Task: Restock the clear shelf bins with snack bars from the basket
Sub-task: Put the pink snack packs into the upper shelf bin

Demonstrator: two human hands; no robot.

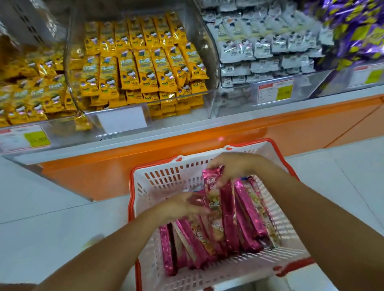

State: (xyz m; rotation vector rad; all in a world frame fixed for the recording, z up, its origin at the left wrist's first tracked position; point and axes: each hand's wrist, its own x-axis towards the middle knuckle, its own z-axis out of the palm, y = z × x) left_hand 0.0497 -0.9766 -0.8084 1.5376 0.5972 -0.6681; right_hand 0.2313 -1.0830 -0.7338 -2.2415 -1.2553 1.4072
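Pink bar (215,202) upright, right hand (232,168) gripping top

One wide-angle view from the person's head looks forward and steeply down. The basket (160,182) lies nearest, low in the middle of the frame. Both forearms enter from the bottom edge, and the left hand (181,206) and right hand (231,167) meet over the snack bars (238,209) at its centre. The shelf bins (144,71) span the upper half, farther off, their lines bowed by the lens. The floor (30,201) shows on either side.
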